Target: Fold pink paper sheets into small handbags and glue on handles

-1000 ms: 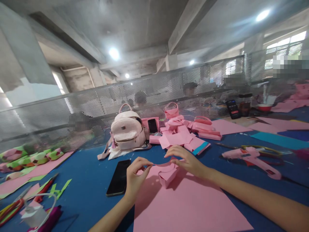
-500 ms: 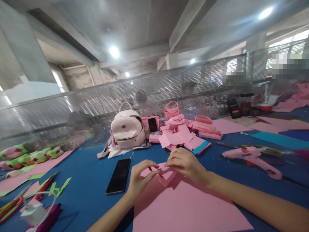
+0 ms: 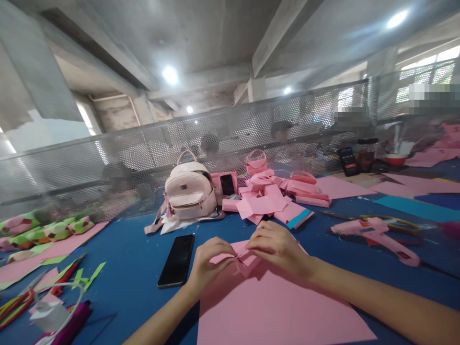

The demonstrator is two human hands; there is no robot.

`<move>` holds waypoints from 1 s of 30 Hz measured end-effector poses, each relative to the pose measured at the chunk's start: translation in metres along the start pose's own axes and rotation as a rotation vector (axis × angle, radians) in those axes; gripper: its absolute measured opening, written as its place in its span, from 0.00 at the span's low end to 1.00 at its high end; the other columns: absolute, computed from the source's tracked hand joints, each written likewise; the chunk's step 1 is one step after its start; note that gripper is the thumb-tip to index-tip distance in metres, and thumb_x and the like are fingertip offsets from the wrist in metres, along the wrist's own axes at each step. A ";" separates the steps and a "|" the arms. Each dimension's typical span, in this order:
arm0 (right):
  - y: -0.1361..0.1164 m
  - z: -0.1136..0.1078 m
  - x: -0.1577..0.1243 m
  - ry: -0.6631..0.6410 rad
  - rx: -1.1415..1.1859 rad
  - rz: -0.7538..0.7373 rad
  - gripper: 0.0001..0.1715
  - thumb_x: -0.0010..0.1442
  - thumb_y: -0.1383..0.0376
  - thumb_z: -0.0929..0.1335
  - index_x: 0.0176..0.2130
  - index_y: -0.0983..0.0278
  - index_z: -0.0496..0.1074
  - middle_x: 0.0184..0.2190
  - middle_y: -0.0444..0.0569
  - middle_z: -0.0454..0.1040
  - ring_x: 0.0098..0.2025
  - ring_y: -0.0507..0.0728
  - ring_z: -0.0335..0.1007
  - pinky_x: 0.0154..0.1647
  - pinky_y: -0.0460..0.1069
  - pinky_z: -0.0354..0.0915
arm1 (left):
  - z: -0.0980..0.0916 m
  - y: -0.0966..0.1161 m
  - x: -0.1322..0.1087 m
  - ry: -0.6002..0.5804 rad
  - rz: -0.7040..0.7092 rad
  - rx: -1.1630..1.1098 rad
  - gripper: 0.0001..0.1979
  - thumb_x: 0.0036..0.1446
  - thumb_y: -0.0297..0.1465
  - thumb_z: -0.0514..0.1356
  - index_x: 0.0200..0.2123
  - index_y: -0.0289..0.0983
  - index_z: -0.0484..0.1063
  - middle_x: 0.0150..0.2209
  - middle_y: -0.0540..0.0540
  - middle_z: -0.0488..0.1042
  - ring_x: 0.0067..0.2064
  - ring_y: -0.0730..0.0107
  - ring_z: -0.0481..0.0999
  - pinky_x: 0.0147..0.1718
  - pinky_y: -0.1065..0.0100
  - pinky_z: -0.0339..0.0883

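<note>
- The black phone (image 3: pixel 177 261) is lying on the blue counter (image 3: pixel 125 249) just beside the left forearm. An elbow drifting outward could be knocking it along the surface.
- The left hand (image 3: pixel 210 266) is coming in low from the near edge, with the wrist down and the knuckles arched. Its fingers (image 3: pixel 226 251) are pinching together on the left edge of the folded pink piece.
- The folded pink piece (image 3: pixel 248 262) is sitting between the two hands on the far end of the large pink sheet (image 3: pixel 280 306). The paper is looking thin, so an uneven squeeze from either side could be creasing it crooked or tearing a flap. The sheet under it is lying loose and could be sliding beneath the pressure.
- The right hand (image 3: pixel 278 247) is arching over the piece from the right with the forearm stretched across the sheet. Its fingers (image 3: pixel 257 242) are curling down and closing on the top of the piece.
- The pink glue gun (image 3: pixel 373 235) is resting well apart on the right. A wide sweep of that forearm could be catching it.
</note>
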State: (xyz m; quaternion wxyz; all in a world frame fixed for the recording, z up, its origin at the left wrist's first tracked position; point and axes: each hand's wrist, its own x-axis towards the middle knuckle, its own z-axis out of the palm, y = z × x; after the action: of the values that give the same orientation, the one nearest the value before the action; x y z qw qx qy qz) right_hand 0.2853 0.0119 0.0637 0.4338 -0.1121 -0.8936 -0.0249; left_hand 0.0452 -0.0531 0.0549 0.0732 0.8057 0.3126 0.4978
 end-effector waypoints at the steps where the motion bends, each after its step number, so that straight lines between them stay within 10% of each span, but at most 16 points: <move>1: 0.000 0.000 0.000 -0.002 -0.004 -0.005 0.13 0.72 0.61 0.66 0.39 0.60 0.80 0.33 0.48 0.81 0.36 0.57 0.71 0.44 0.54 0.66 | 0.000 0.000 0.000 0.002 0.007 0.013 0.03 0.63 0.32 0.66 0.36 0.39 0.81 0.34 0.45 0.82 0.36 0.64 0.80 0.38 0.66 0.72; 30: -0.010 0.002 0.003 -0.036 -0.095 -0.121 0.08 0.71 0.67 0.67 0.41 0.62 0.77 0.35 0.48 0.82 0.38 0.57 0.72 0.40 0.54 0.62 | -0.019 0.005 0.008 -0.224 0.456 0.592 0.05 0.66 0.24 0.62 0.40 0.39 0.74 0.35 0.50 0.82 0.34 0.68 0.74 0.34 0.63 0.58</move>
State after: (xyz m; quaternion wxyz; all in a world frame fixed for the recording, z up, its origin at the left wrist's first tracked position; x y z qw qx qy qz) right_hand 0.2798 0.0024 0.0652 0.4095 -0.0791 -0.9042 -0.0915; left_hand 0.0340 -0.0563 0.0721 -0.2413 0.8902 0.2455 0.2984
